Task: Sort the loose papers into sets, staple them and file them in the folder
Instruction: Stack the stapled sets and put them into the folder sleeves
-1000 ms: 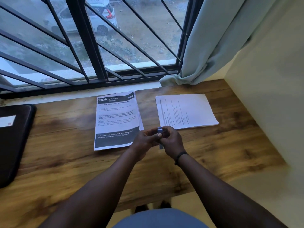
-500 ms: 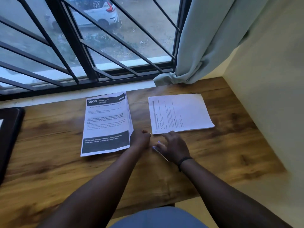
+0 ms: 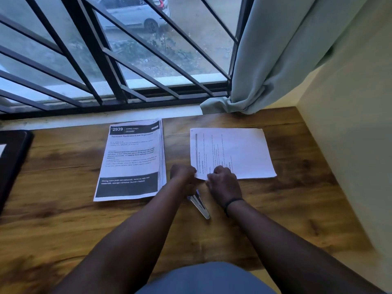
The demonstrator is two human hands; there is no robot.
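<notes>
Head view, fingers first: the left hand (image 3: 184,174) has its fingers curled, the fingertips meeting the near left corner of the white sheet set (image 3: 231,153); whether they pinch the paper or only touch it cannot be told, since motion blur covers the contact. The right hand (image 3: 223,181) is also curled, knuckles up, its fingers resting on the same near left corner of the white sheet set; a firm pinch cannot be confirmed; a dark band (image 3: 232,202) circles the right wrist.

Positions below are given relative to the white sheet set, which lies flat on the wooden desk (image 3: 275,209) with its printed lines running sideways. The stapler (image 3: 199,205), a slim metallic bar, lies on the desk just in front of the set's near left corner, between the two forearms, touched by neither hand as far as can be seen. The printed stack (image 3: 132,160), headed 2939 with dark bands at top and bottom, lies left of the set, near but apart, its page edges fanned slightly along the right side. The black folder (image 3: 12,162) lies well apart to the far left, partly cut by the frame edge. Behind the set stand the window bars (image 3: 89,49), and the pale curtain (image 3: 275,49) hangs behind and right, its hem touching the desk.
</notes>
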